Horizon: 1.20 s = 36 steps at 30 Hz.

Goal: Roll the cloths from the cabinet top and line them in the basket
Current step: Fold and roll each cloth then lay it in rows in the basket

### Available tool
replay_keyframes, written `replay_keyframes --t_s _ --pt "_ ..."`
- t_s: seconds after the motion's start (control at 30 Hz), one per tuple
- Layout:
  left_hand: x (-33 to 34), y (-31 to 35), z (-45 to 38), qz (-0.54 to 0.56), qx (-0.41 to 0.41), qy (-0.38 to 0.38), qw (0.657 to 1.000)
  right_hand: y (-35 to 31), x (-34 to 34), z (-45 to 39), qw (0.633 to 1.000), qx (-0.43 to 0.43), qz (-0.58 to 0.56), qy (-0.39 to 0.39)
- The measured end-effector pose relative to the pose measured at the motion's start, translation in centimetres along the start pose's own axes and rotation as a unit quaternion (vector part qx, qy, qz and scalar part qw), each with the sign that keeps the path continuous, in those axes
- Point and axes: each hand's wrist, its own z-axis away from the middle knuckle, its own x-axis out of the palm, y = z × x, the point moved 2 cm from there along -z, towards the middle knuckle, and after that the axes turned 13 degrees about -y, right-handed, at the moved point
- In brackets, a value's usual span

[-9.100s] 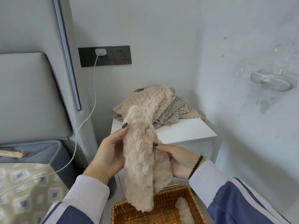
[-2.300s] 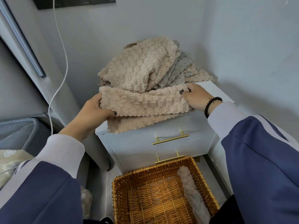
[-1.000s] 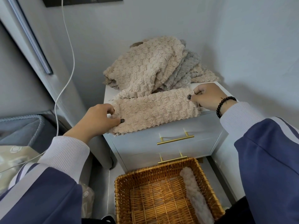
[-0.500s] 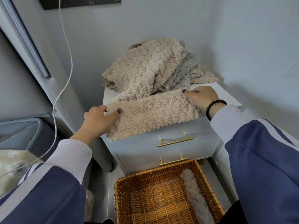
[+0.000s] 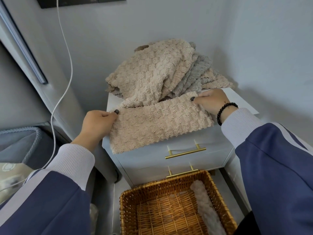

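Folded cloth: stretched flat along the cabinet top's near edge, ready for rolling.
Left hand: fingers pinch its left end.
Right hand: fingers pinch the far right corner, keeping it taut.
Pile: behind, waiting.
Basket: below, one roll against its right wall.

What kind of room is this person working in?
Most likely a bedroom: a white bedside cabinet with gold drawer handles stands in a corner beside a padded headboard, and a charging cable hangs from a wall socket.
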Motion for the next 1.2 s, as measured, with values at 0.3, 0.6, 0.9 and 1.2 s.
replay_keyframes --t_s 0.3,0.6,0.9,1.2 --pt "-0.2 0.7 0.3 0.046 0.076 0.034 0.995 -0.1 0.1 0.2 0.988 -0.018 -0.150 0.043" --pt "-1.0 1.1 1.9 0.179 0.089 0.039 0.979 0.1 -0.2 0.7 0.950 0.064 -0.299 -0.061" --pt "-1.8 1.2 3.9 0.268 0.121 0.032 0.955 0.5 -1.0 3.2 0.922 0.022 -0.383 -0.050" --pt "-2.2 2.5 9.1 0.358 0.180 0.014 0.916 0.0 -2.5 8.9 0.870 -0.078 -0.487 0.023"
